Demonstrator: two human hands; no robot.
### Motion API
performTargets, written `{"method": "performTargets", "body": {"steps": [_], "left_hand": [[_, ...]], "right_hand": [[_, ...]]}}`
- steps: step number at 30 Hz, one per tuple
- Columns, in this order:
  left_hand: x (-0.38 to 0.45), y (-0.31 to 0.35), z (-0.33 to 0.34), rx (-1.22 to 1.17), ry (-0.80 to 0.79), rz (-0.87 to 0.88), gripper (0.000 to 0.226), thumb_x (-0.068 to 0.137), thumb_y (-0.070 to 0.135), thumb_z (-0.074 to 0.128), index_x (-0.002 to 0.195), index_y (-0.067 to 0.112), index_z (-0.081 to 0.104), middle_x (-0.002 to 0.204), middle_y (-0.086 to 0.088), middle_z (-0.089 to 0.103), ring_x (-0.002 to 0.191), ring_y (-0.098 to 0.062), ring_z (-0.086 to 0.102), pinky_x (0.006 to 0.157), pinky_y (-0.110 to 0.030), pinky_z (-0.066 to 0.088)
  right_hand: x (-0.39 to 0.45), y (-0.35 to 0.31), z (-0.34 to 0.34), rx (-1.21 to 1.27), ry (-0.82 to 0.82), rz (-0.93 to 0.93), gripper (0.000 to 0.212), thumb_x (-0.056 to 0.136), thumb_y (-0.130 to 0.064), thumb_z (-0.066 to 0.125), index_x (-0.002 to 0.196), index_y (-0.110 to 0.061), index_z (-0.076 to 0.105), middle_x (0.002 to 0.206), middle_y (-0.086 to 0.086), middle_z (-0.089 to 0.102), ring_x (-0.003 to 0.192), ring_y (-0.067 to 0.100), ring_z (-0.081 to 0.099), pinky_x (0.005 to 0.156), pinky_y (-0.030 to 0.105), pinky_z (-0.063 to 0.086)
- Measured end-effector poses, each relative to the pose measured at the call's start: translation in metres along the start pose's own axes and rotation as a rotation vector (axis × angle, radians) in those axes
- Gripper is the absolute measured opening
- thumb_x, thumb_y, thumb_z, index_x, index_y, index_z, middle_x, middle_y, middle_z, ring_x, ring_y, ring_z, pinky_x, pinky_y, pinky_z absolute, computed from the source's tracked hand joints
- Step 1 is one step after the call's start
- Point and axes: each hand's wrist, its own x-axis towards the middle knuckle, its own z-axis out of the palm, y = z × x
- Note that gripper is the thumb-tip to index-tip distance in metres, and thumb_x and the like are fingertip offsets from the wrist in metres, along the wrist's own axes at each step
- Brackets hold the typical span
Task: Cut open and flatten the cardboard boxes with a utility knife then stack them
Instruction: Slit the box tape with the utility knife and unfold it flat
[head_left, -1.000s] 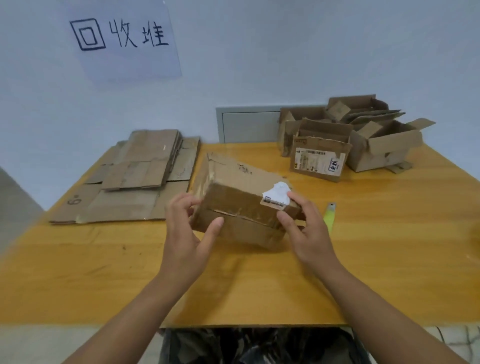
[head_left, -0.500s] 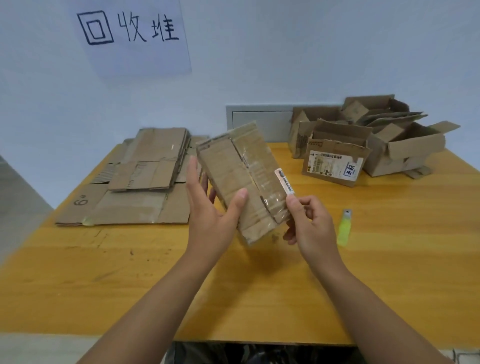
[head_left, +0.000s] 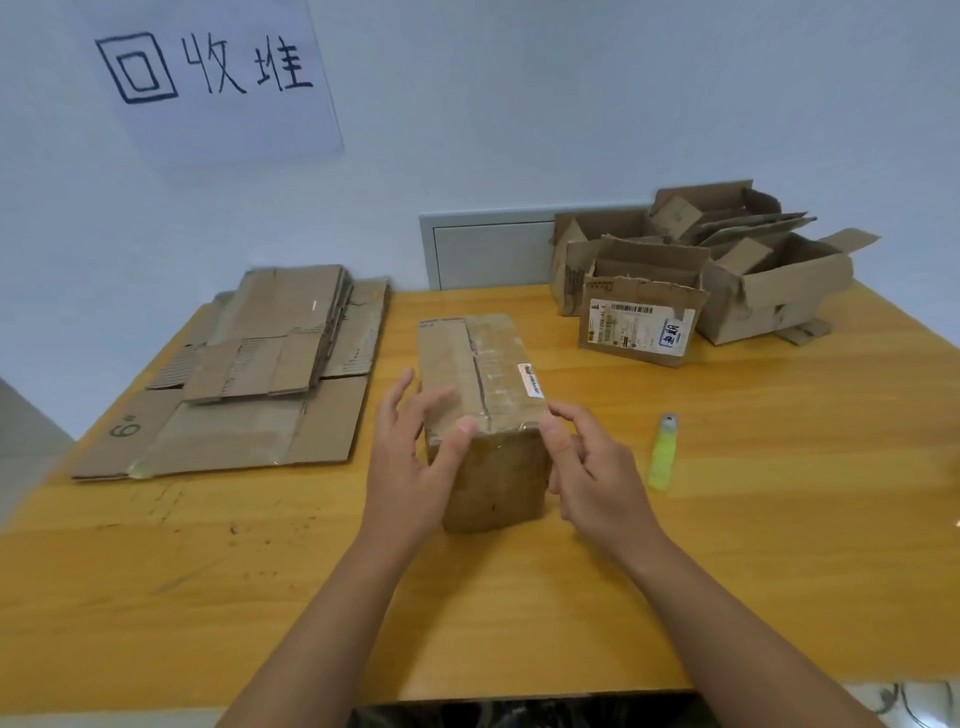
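Note:
A sealed brown cardboard box (head_left: 475, 364) stands on the wooden table (head_left: 753, 545) with its taped seam facing up and a small label on its right top edge. My left hand (head_left: 410, 467) is at the box's near left side, fingers spread and fairly straight, thumb touching the near top edge. At the near right corner my right hand (head_left: 587, 478) hovers, fingers loosely bent, thumb by the corner; it holds nothing. A yellow-green utility knife (head_left: 664, 452) lies on the table just right of my right hand. A stack of flattened cardboard (head_left: 270, 364) lies at the left.
Several opened, unflattened boxes (head_left: 717, 280) crowd the far right corner, one with a barcode label (head_left: 639, 327) facing me. A handwritten paper sign (head_left: 218, 78) hangs on the wall above the flat stack. A dark bag (head_left: 519, 714) shows below the table's near edge.
The box was tilted up in both hands and turned over; now it stands on the table, seam up. Both hands have loosened their grip on it.

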Motion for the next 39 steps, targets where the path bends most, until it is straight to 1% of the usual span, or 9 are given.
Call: {"method": "performTargets", "body": {"steps": [5, 10, 14, 18, 22, 26, 29, 34, 39], "left_hand": [[-0.003, -0.012, 0.000, 0.086, -0.049, 0.103, 0.060, 0.073, 0.070, 0.063, 0.126, 0.047, 0.048, 0.157, 0.015, 0.024, 0.141, 0.007, 0.024, 0.109, -0.024, 0.032], [-0.001, -0.014, 0.004, 0.126, -0.064, 0.143, 0.063, 0.075, 0.065, 0.071, 0.128, 0.044, 0.043, 0.158, 0.015, 0.021, 0.140, 0.011, 0.019, 0.102, -0.011, 0.025], [0.002, -0.010, 0.007, 0.173, -0.073, 0.153, 0.060, 0.074, 0.062, 0.065, 0.125, 0.040, 0.045, 0.159, 0.009, 0.018, 0.138, 0.003, 0.018, 0.099, -0.007, 0.021], [0.002, -0.010, 0.007, 0.188, -0.072, 0.138, 0.061, 0.074, 0.065, 0.063, 0.127, 0.042, 0.043, 0.160, 0.006, 0.015, 0.138, 0.000, 0.017, 0.101, -0.013, 0.024], [0.003, -0.013, 0.004, 0.225, -0.081, 0.159, 0.065, 0.078, 0.069, 0.065, 0.131, 0.041, 0.043, 0.161, 0.009, 0.014, 0.138, 0.003, 0.016, 0.103, -0.025, 0.030], [0.001, -0.016, 0.004, 0.256, -0.040, 0.209, 0.066, 0.079, 0.067, 0.064, 0.133, 0.034, 0.046, 0.161, 0.004, 0.020, 0.138, 0.002, 0.019, 0.103, -0.014, 0.026], [-0.003, -0.017, 0.005, 0.248, 0.001, 0.314, 0.062, 0.082, 0.058, 0.064, 0.133, 0.029, 0.045, 0.161, -0.004, 0.021, 0.143, 0.001, 0.019, 0.105, 0.000, 0.020], [0.000, -0.017, 0.001, 0.274, 0.060, 0.588, 0.060, 0.080, 0.032, 0.076, 0.127, 0.014, 0.044, 0.156, -0.023, 0.020, 0.151, -0.018, 0.015, 0.116, -0.017, 0.024], [-0.003, -0.028, -0.001, 0.255, 0.044, 0.700, 0.065, 0.072, 0.029, 0.083, 0.120, 0.015, 0.042, 0.147, -0.019, 0.022, 0.149, -0.027, 0.019, 0.117, -0.033, 0.032]], "right_hand": [[0.010, 0.017, -0.020, -0.244, 0.136, -0.043, 0.034, 0.100, -0.047, 0.043, 0.107, -0.023, 0.065, 0.060, -0.002, 0.057, 0.057, 0.013, 0.055, 0.053, 0.038, 0.044], [0.022, 0.046, -0.047, -0.872, 0.120, 0.193, 0.033, 0.102, -0.037, 0.042, 0.123, -0.016, 0.056, 0.118, 0.006, 0.055, 0.100, 0.025, 0.056, 0.067, 0.036, 0.047], [0.026, 0.057, -0.061, -1.037, -0.023, 0.399, 0.048, 0.103, -0.042, 0.035, 0.145, -0.019, 0.029, 0.130, 0.012, 0.052, 0.108, 0.033, 0.056, 0.069, 0.036, 0.038], [0.035, 0.059, -0.058, -0.937, -0.100, 0.432, 0.048, 0.104, -0.028, 0.035, 0.150, -0.027, 0.021, 0.119, 0.011, 0.056, 0.094, 0.031, 0.055, 0.067, 0.036, 0.040], [0.042, 0.058, -0.061, -0.748, -0.197, 0.434, 0.025, 0.098, -0.019, 0.045, 0.122, -0.025, 0.051, 0.117, 0.010, 0.061, 0.093, 0.027, 0.053, 0.075, 0.036, 0.045], [0.044, 0.036, -0.057, -0.398, 0.057, 0.221, 0.007, 0.097, -0.022, 0.057, 0.103, -0.023, 0.059, 0.087, 0.002, 0.063, 0.072, 0.019, 0.056, 0.063, 0.033, 0.043], [0.045, -0.003, -0.052, 0.071, 0.126, 0.097, 0.034, 0.093, -0.046, 0.059, 0.121, -0.026, 0.057, 0.095, -0.002, 0.069, 0.090, 0.014, 0.066, 0.077, 0.033, 0.052], [0.045, -0.036, -0.022, 0.226, -0.092, 0.079, 0.078, 0.080, -0.058, 0.070, 0.143, -0.034, 0.029, 0.139, -0.006, 0.053, 0.127, 0.010, 0.051, 0.103, 0.039, 0.047], [0.035, -0.027, 0.005, 0.199, -0.022, -0.016, 0.063, 0.088, -0.030, 0.073, 0.136, -0.037, 0.033, 0.127, -0.009, 0.058, 0.112, 0.001, 0.058, 0.092, 0.031, 0.054]]}}
